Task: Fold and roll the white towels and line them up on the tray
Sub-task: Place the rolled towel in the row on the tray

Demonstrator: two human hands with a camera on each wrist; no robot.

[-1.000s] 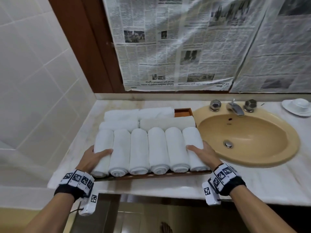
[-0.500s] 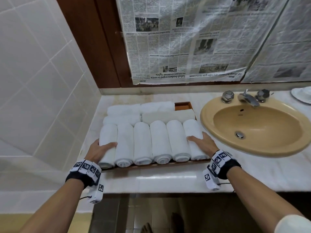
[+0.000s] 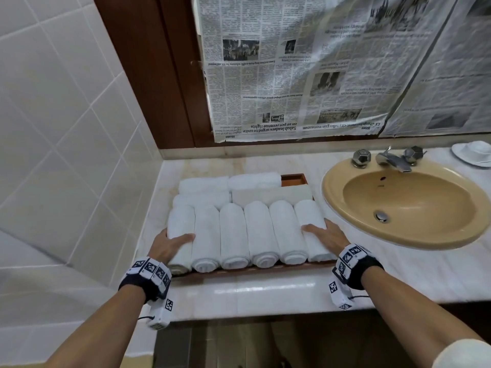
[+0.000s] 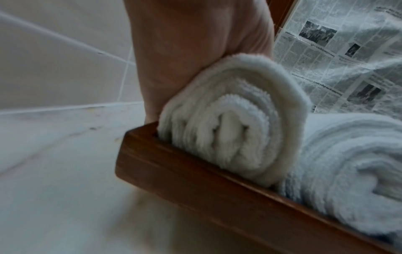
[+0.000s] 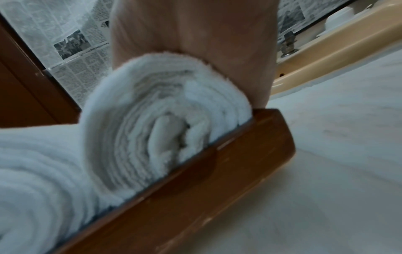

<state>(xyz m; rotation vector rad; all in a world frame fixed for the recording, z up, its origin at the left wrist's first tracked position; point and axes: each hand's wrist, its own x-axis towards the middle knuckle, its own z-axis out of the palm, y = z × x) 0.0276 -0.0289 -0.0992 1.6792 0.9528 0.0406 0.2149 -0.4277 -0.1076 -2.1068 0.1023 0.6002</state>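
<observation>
A wooden tray [image 3: 292, 180] on the marble counter holds several rolled white towels side by side in its front row, with more rolls and a folded towel behind. My left hand [image 3: 170, 244] cups the leftmost roll [image 3: 180, 221], thumb across its top and fingers down its outer side. My right hand [image 3: 326, 235] cups the rightmost roll [image 3: 309, 215] the same way. In the left wrist view the palm [image 4: 185, 51] presses the spiral roll end [image 4: 230, 120] above the tray rim [image 4: 195, 180]. In the right wrist view the palm [image 5: 206, 34] lies on the other end roll [image 5: 156, 120] at the tray's corner [image 5: 239, 163].
A tan sink [image 3: 406, 203] with a chrome faucet [image 3: 390, 160] lies just right of the tray. A white dish [image 3: 473, 152] stands at the far right. Newspaper [image 3: 305, 62] covers the mirror behind. A tiled wall [image 3: 66, 115] closes the left side. The counter's front edge [image 3: 265, 296] is close to the tray.
Both hands stay on the outer rolls and the towels have not shifted. Only the head view has moved, showing more of the counter front and my arms.
</observation>
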